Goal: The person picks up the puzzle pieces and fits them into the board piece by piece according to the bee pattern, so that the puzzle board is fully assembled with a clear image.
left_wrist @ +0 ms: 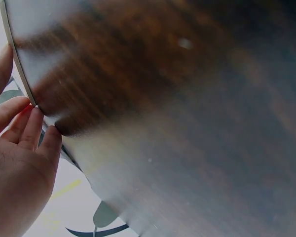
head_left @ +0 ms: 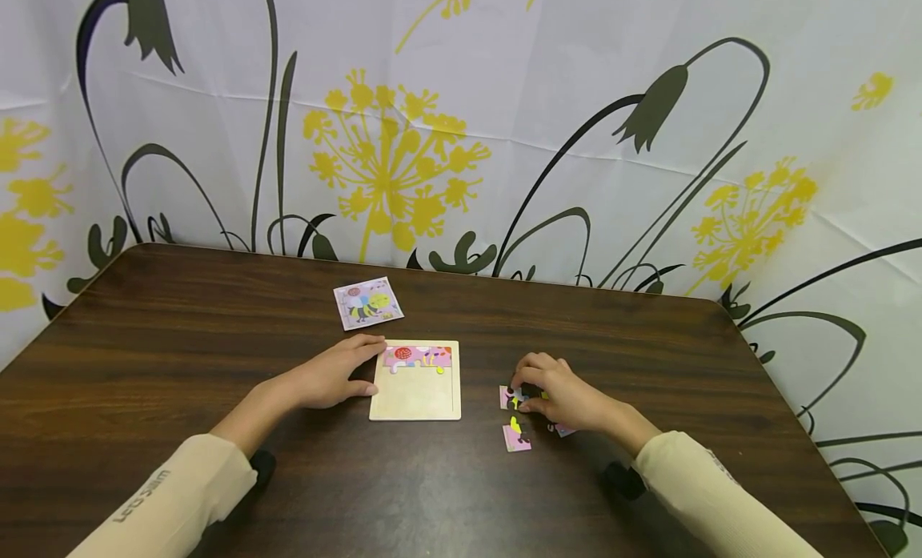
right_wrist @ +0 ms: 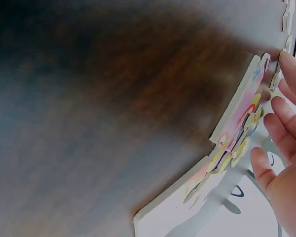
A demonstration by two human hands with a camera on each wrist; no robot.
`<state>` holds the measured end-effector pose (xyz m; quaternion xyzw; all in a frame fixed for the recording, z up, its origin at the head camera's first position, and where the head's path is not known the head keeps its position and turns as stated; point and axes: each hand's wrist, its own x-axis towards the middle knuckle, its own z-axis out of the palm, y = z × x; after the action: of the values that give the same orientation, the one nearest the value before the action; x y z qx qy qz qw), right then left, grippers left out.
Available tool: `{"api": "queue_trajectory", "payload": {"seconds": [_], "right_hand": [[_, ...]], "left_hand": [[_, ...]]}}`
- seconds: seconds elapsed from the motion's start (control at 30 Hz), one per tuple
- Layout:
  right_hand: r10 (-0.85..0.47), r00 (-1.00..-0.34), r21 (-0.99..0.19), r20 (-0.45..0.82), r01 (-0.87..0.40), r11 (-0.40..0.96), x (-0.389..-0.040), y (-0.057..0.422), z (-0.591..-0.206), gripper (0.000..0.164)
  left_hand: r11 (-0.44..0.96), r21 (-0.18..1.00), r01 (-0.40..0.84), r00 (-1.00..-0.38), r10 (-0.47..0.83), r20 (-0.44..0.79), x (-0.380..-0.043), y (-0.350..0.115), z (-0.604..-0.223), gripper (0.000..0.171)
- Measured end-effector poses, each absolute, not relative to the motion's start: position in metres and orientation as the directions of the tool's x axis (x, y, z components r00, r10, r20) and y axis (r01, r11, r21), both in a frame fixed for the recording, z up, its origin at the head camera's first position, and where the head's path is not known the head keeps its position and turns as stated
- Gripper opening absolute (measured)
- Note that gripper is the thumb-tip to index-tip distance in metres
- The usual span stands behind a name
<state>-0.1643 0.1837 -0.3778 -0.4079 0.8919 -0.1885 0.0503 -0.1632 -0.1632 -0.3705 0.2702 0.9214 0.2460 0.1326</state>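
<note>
A square wooden puzzle tray (head_left: 414, 398) lies on the table, with a strip of joined pink puzzle pieces (head_left: 432, 355) along its top edge. My left hand (head_left: 338, 374) rests against the tray's left side, its fingers at the upper corner and its thumb lower down. In the left wrist view the fingertips (left_wrist: 37, 111) touch the tray's thin edge. Over a group of loose pieces to the right, my right hand (head_left: 562, 394) pinches a puzzle piece (head_left: 517, 396) between thumb and fingers. Part of the group is hidden beneath that hand.
A loose pink and yellow piece (head_left: 517, 435) lies just in front of the right hand, and another piece (head_left: 564, 430) shows under its palm. Behind the tray is a square picture card (head_left: 369, 303) with a bee. A flower-printed curtain (head_left: 547, 102) hangs behind the brown table (head_left: 288, 478).
</note>
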Motion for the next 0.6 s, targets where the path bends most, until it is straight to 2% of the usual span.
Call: {"api": "queue_trajectory", "payload": {"seconds": [0.6], "right_hand": [[-0.734,-0.677,-0.409,0.051,-0.685,0.603,-0.1676,0.1853,-0.3734,0.020]], "left_hand": [[0.733,0.533,0.423,-0.820,0.560,-0.119,-0.1622,-0.1607,-0.3684,0.061]]}}
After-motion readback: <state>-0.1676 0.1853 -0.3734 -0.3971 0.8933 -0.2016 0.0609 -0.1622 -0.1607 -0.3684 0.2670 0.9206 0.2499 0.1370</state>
